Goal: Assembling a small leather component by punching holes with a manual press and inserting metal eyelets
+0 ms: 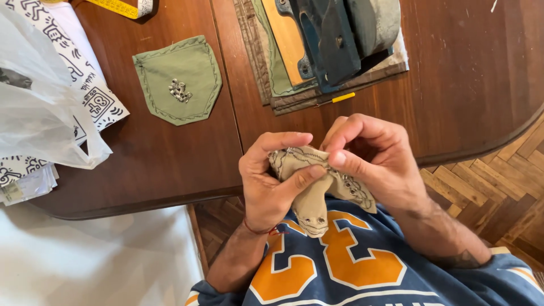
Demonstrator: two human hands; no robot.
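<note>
Hands both pinching beige eyeleted fabric, gripping near chest; risking a slip if pinch loosens.

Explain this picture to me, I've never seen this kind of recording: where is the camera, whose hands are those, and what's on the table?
The one picture comes from a camera worn on a person's head, looking down. Both hands are that person's own. The left hand and right hand together pinch a small beige fabric piece with metal eyelets, held above their lap. On the brown wooden table lie a green fabric pocket with small metal bits on it, a white plastic bag, printed black-and-white cloth, a yellow tape measure and a blue metal tool on stacked fabric.
</note>
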